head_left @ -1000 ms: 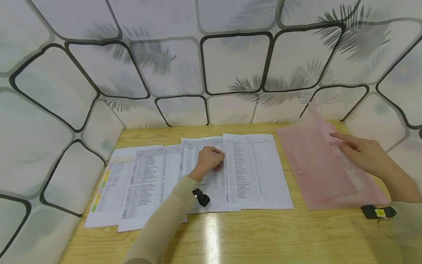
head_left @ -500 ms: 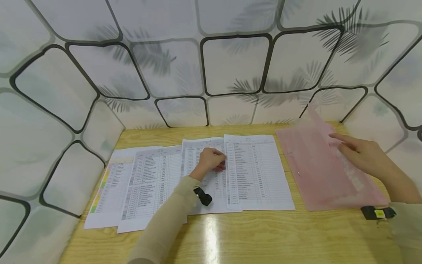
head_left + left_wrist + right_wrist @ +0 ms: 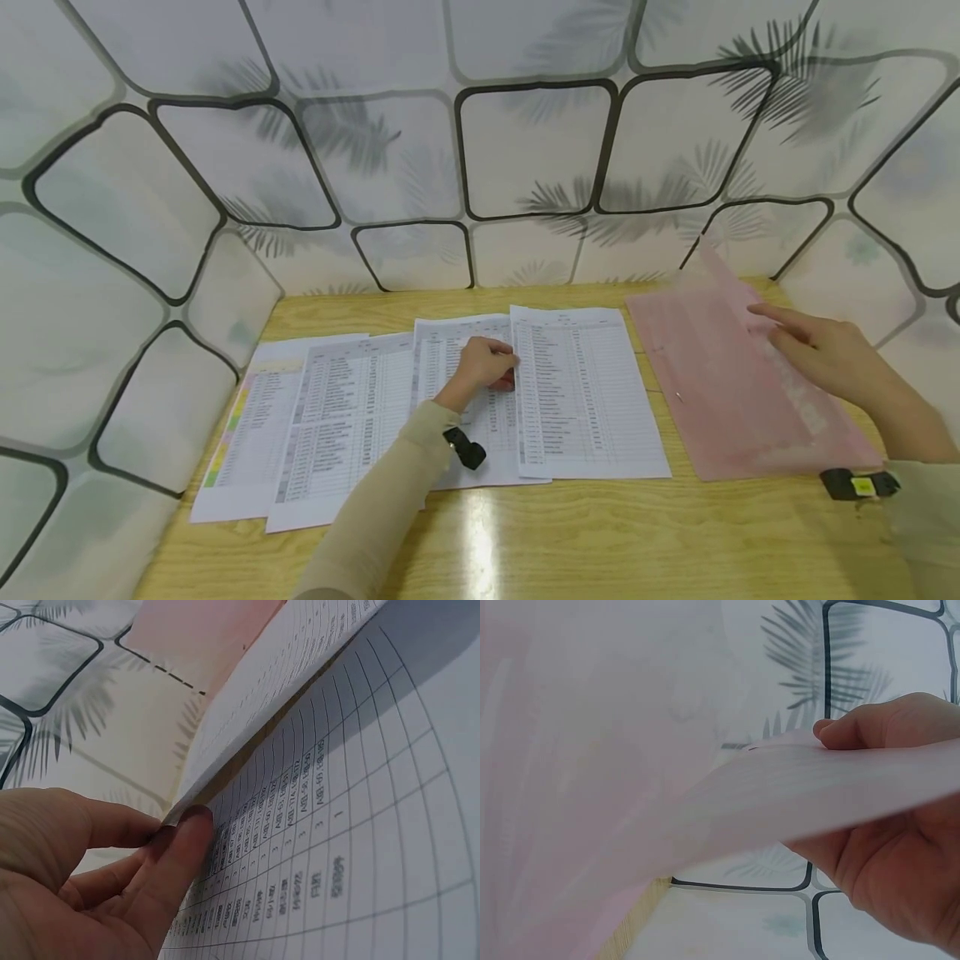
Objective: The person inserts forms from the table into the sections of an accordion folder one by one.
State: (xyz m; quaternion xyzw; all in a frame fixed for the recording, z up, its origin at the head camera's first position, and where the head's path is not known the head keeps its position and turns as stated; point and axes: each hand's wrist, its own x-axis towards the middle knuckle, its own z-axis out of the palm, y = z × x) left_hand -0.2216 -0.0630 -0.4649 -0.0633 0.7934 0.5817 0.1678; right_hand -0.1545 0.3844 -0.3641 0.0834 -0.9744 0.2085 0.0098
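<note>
My left hand (image 3: 483, 364) pinches the left edge of the rightmost printed sheet (image 3: 588, 400) between thumb and fingers. In the left wrist view that edge of the sheet (image 3: 262, 724) is lifted a little off the printed sheet beneath (image 3: 352, 825). To the right, a translucent pink folder (image 3: 705, 400) lies on the table with its cover raised. My right hand (image 3: 832, 354) holds the raised cover by its right side. In the right wrist view, the pink cover (image 3: 795, 791) passes between parts of the right hand (image 3: 892, 870), hiding some of it.
Two more printed sheets overlap at the left, one plain (image 3: 345, 425) and one with coloured strips (image 3: 251, 433). All lie on a wood-grain table (image 3: 570, 542). Patterned walls (image 3: 536, 150) enclose its back and sides. Each wrist wears a small black camera (image 3: 467, 450).
My left hand and the pinched sheet have shifted very slightly to the right. The right hand still holds the pink cover, almost unmoved.
</note>
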